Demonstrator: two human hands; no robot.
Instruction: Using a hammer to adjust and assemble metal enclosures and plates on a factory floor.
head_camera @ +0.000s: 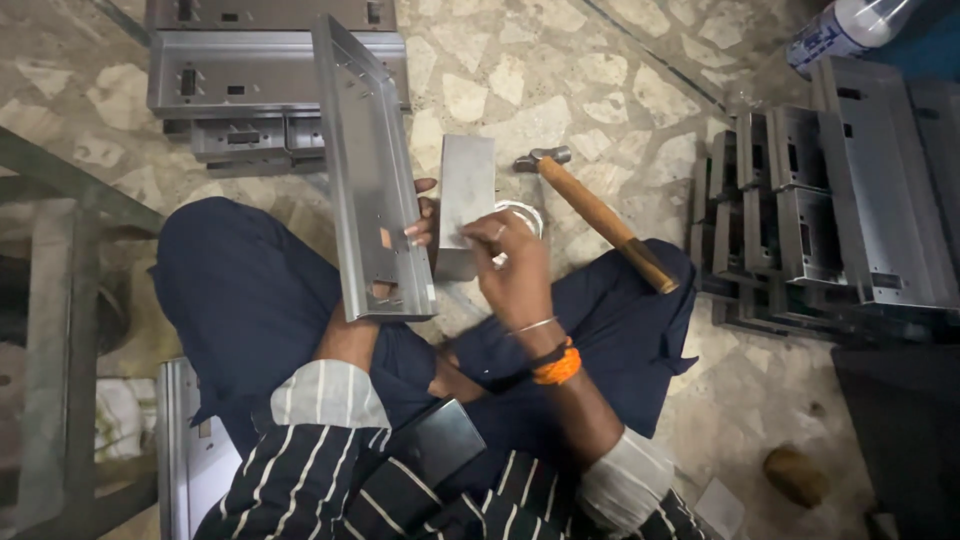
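I sit cross-legged on a stone floor. My left hand (420,225) grips a long folded sheet-metal channel (370,170) with punched holes, held tilted over my left knee; most of the hand is hidden behind it. A grey steel block (466,200) stands on the floor just right of the channel. My right hand (515,270), fingers pinched together, rests against the block's near face; whether it holds a small part I cannot tell. A hammer (600,215) with a wooden handle lies on my right leg, head pointing away from me.
Stacked sheet-metal channels (250,75) lie at the far left. More bent metal parts (840,210) are piled on the right beside a white bottle (845,30). A green metal frame (60,300) stands at my left. A metal sheet (185,450) lies by my left hip.
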